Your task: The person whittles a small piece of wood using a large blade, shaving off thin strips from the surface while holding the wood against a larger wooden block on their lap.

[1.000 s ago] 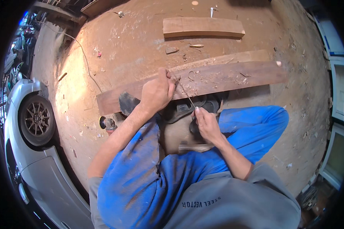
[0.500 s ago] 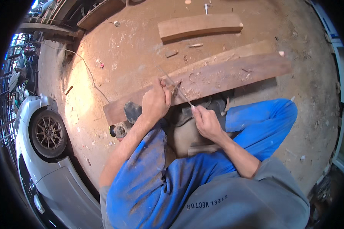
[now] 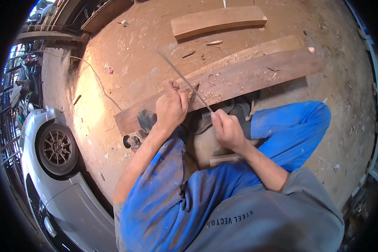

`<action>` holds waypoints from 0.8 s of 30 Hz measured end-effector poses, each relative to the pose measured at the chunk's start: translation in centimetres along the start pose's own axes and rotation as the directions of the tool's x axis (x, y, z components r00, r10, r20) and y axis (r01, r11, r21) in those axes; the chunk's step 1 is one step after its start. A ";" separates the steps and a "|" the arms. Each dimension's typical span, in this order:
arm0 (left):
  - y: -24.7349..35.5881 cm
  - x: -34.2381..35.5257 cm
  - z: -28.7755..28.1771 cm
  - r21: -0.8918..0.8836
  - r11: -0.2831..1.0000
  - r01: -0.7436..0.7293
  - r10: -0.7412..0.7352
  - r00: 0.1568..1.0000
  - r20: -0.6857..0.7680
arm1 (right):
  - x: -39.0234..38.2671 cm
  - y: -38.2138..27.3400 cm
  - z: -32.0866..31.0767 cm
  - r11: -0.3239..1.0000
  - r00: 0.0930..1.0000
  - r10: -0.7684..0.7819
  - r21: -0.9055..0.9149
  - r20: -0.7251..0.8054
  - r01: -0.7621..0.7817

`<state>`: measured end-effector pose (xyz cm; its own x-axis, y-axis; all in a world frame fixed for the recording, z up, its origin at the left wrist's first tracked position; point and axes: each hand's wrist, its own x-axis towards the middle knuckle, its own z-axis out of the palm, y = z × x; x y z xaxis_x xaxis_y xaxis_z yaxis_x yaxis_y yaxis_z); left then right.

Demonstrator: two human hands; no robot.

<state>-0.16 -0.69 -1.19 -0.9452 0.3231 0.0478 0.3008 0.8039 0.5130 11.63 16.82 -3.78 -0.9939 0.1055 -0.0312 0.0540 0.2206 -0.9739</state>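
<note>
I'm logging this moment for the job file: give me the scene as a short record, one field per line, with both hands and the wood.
Left hand: fingers curled, at the dark board; what it grips, if anything, is unclear
Right hand: closed around the near end of a thin rod
Rod angle: slanting away to the left
On the board: loose wood shavings
Farther off: a pale wooden block
Far left: a silver car
</note>
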 end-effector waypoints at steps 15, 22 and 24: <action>-0.8 1.0 0.1 0.111 0.991 -0.077 0.084 0.995 -0.059 | 1.0 0.7 -1.0 0.985 0.992 0.126 -0.119 -0.007 -0.126; 0.0 1.1 -0.1 0.010 1.000 0.027 -0.027 1.000 0.006 | 0.6 3.2 0.0 0.975 0.994 0.103 -0.204 0.033 -0.094; -0.6 1.3 0.1 0.079 0.994 -0.072 0.076 0.996 -0.050 | 1.2 -1.0 -1.4 0.992 0.992 0.122 -0.006 0.037 -0.122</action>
<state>-1.51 -0.70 -1.47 -0.9245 0.3585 0.1293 0.3776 0.8154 0.4387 10.56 18.11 -2.50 -0.9827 0.0958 -0.1586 0.1757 0.2115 -0.9615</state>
